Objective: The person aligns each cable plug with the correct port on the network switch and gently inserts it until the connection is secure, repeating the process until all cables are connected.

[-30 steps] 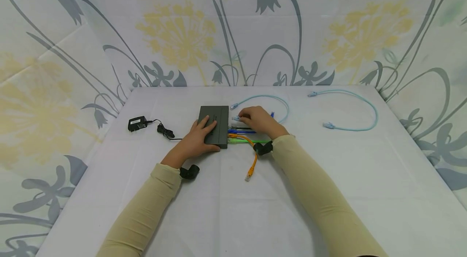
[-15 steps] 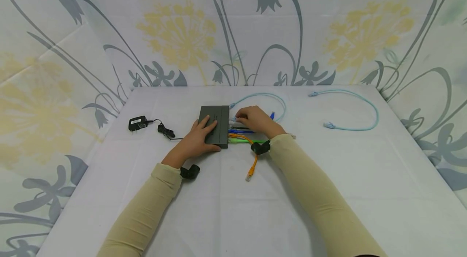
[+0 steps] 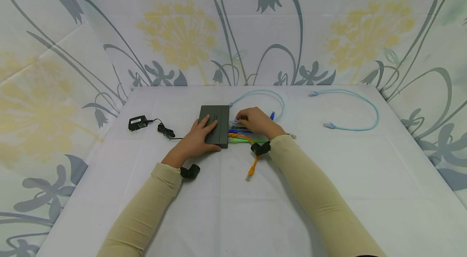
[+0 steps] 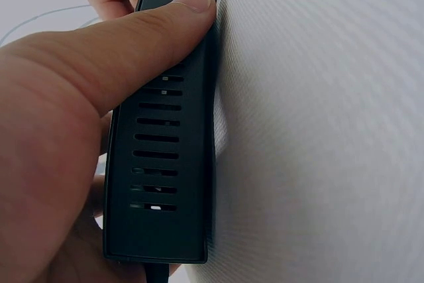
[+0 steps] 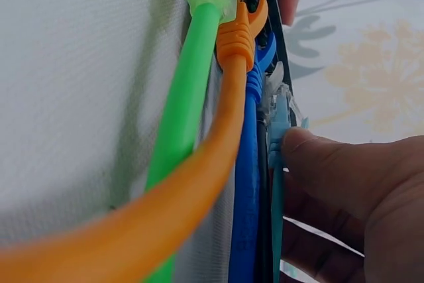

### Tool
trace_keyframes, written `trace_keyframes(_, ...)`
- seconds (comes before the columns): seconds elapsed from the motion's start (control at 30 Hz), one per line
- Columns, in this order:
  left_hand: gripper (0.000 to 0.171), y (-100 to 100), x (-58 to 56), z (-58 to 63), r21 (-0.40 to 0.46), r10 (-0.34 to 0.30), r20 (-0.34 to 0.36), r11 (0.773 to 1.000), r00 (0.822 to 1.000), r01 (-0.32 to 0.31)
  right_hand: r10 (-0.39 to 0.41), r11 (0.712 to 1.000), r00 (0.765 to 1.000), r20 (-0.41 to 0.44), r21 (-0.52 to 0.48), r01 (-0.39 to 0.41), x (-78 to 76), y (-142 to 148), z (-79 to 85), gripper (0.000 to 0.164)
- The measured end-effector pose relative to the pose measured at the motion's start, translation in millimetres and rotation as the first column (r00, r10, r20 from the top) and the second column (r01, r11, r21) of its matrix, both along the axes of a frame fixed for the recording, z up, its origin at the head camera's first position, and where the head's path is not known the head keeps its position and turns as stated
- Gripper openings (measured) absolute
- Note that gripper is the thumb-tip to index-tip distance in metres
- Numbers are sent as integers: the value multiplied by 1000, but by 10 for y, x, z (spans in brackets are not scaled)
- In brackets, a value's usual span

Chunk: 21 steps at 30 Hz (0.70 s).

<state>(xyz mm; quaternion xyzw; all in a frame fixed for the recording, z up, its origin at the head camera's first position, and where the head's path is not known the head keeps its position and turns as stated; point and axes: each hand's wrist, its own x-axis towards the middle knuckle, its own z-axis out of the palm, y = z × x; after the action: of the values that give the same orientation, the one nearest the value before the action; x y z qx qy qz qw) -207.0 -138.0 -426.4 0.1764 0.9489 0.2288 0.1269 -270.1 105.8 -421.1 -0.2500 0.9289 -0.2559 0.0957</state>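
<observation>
A dark grey network switch lies flat on the table. My left hand rests on it, fingers spread over the top, thumb against the vented near side. At its right side, my right hand pinches a light blue Ethernet plug between thumb and fingers. The plug is right at the row of ports, beside a black cable. Green, orange and dark blue cables are plugged in beside it. The light blue cable loops behind my right hand, its other end by the switch's far right corner.
A second light blue cable lies curved at the far right. Left of the switch sit a black power adapter and its bundled cord, running to the switch. The orange cable's loose plug points toward me.
My right hand has shifted slightly toward the switch and me with the light blue plug. The cable's loop has slid left and back, its other end reaching the switch's corner. My left hand stays put.
</observation>
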Motion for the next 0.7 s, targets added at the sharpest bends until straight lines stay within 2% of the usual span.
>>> trace_keyframes(0.7,95,-1,-2,9,-2,-2,-5,1000,1000,2,-5,1000,999,-37,16,5,10,-39,-30,25)
